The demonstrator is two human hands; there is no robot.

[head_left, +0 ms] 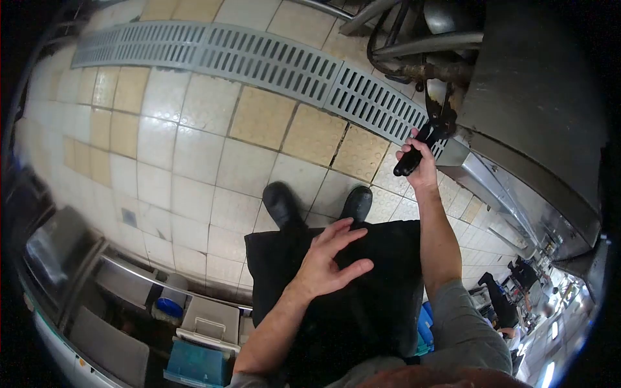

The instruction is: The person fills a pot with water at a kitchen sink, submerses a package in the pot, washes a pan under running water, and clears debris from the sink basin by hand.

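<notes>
My right hand (422, 169) is closed around the black handle (414, 154) of a utensil, at the right beside the metal equipment. The dark, stained end (438, 103) of the utensil lies past my fingers, against the pipework; its exact kind is unclear. My left hand (331, 260) hovers before the black apron (352, 317) with fingers spread and thumb apart, holding nothing.
A grey slotted drain grate (259, 55) crosses the tiled floor (213, 161) ahead of my black shoes (282, 204). Steel equipment (537, 110) stands close at the right. White bins (210, 320) and a teal container (196, 363) sit on the lower left shelf. People appear at far right.
</notes>
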